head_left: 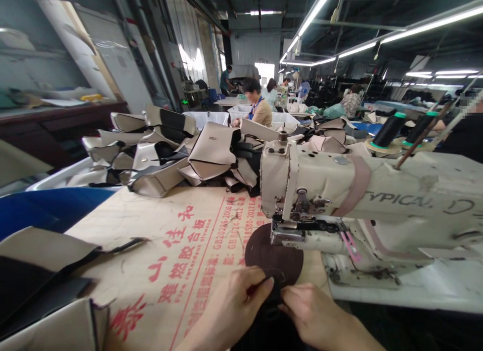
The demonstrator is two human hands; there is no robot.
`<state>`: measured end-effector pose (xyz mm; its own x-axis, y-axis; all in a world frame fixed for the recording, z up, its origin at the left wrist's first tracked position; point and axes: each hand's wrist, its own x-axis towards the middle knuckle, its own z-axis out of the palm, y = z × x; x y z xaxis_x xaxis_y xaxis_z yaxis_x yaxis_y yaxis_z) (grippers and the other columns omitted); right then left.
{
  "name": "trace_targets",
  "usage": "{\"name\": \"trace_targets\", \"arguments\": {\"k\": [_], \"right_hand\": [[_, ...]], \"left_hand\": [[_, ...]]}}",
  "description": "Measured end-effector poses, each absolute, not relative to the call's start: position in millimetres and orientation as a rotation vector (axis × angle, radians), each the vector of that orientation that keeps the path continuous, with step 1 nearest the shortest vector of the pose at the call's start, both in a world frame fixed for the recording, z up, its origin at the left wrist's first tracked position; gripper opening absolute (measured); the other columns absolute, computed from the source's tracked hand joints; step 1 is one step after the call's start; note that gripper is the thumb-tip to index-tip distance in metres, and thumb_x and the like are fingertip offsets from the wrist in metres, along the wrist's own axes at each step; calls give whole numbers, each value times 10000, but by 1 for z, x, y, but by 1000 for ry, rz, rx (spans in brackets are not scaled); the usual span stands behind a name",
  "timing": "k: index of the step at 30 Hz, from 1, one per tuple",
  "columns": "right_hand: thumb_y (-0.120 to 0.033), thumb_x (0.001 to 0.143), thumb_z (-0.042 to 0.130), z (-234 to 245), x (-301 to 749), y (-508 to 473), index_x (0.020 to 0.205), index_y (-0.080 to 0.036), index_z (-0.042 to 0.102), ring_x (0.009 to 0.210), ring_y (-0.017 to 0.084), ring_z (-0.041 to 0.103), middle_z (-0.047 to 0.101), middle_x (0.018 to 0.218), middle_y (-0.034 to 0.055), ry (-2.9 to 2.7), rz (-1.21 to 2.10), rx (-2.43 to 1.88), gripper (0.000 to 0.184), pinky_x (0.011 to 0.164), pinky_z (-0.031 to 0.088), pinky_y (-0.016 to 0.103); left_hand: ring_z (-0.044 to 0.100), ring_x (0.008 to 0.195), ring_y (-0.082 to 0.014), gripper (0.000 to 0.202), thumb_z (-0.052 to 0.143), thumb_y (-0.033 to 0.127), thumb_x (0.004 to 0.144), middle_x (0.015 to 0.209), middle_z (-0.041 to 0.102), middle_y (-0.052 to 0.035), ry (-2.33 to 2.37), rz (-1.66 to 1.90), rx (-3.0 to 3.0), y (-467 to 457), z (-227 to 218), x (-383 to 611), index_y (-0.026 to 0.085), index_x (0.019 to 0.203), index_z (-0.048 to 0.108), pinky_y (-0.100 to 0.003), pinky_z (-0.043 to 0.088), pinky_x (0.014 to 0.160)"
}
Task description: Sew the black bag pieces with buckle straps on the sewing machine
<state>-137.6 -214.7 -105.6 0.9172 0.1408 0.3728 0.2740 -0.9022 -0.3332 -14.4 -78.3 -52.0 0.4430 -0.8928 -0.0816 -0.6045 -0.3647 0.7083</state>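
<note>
My left hand point(236, 295) is closed in a pinch at the near edge of a dark brown rounded piece point(260, 250). Opposite it, my right hand point(313, 305) is also closed, its fingertips drawn together. Between them runs a black fabric piece point(272, 296), gripped from both sides, its lower part lost in the dark at the bottom edge. The brown piece lies under the front end of a cream sewing machine point(317, 180), beside its needle area. Whether it is joined to the black fabric I cannot tell.
Beige-and-black sewn pieces point(213, 145) are heaped behind the printed plywood board point(151, 235); more pieces point(49, 250) lie at near left. Black thread spools point(388, 130) stand behind the machine. A blue bin edge point(56, 207) is at left. Several people point(260, 109) sit or stand farther back.
</note>
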Motion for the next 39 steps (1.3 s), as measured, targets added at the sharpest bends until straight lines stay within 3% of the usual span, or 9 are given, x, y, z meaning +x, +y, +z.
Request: {"name": "trace_targets", "arguments": {"k": [3, 7, 13, 20, 23, 25, 29, 33, 39], "right_hand": [[-150, 886, 262, -107, -140, -213, 743, -159, 478, 558, 143, 552, 562, 641, 31, -246, -480, -2704, 259, 520, 388, 244], [-139, 874, 308, -105, -144, -210, 940, -162, 450, 691, 152, 607, 612, 754, 27, -16, -272, -2516, 158, 593, 450, 231], [-125, 886, 309, -108, -150, -210, 1222, -209, 310, 981, 152, 571, 574, 1081, 50, -21, -399, -2470, 346, 808, 484, 262], [-126, 900, 287, -107, -146, -207, 1127, -172, 440, 829, 163, 605, 607, 908, 48, -79, -605, -2702, 278, 637, 490, 263], [-126, 898, 293, -107, -145, -205, 1085, -160, 468, 803, 158, 613, 616, 899, 58, -109, -697, -2709, 259, 584, 468, 249], [-126, 898, 288, -108, -144, -203, 1071, -153, 474, 790, 158, 614, 619, 888, 62, -106, -719, -2718, 256, 558, 452, 252], [-132, 903, 275, -107, -144, -200, 1085, -150, 456, 796, 160, 607, 613, 864, 55, -73, -690, -2709, 257, 563, 438, 261], [-140, 906, 277, -106, -146, -197, 1044, -166, 475, 766, 153, 598, 604, 838, 42, -32, -660, -2708, 242, 579, 427, 268], [-153, 908, 288, -107, -144, -199, 977, -183, 502, 759, 143, 593, 599, 830, 37, 16, -638, -2694, 226, 624, 433, 261]], "left_hand": [[329, 516, -86, 376, 412, 442, 814, 539, 339, 39, -1077, -937, 2016, -84, -66, -1, 161, 563, 416, -214, 241, 471], [240, 510, -76, 390, 441, 471, 779, 529, 265, 51, -976, -1124, 1933, -90, -74, 10, 164, 548, 377, -225, 175, 463], [260, 488, -72, 374, 490, 460, 737, 511, 289, 58, -875, -1220, 1826, -94, -66, 6, 168, 542, 360, -227, 183, 468], [248, 497, -68, 423, 492, 525, 735, 521, 284, 62, -840, -1207, 1826, -92, -70, 6, 165, 557, 360, -217, 177, 457], [308, 511, -71, 406, 479, 522, 763, 546, 338, 56, -873, -1058, 1852, -83, -68, -4, 154, 602, 427, -197, 236, 459], [418, 572, -91, 333, 463, 481, 800, 626, 460, 31, -878, -811, 1888, -71, -66, -16, 154, 775, 526, -192, 340, 507], [562, 843, -127, 315, 470, 330, 845, 948, 597, -12, -1009, -330, 1991, -45, -71, -39, 270, 1153, 500, -226, 461, 775], [566, 930, -132, 384, 375, 160, 866, 1013, 591, -37, -1339, -86, 2000, -37, -83, -41, 283, 1203, 511, -225, 478, 831], [537, 973, -180, 553, 355, 18, 735, 1043, 586, -40, -1585, 68, 2073, -47, -92, -30, 242, 1225, 479, -333, 473, 914]]}}
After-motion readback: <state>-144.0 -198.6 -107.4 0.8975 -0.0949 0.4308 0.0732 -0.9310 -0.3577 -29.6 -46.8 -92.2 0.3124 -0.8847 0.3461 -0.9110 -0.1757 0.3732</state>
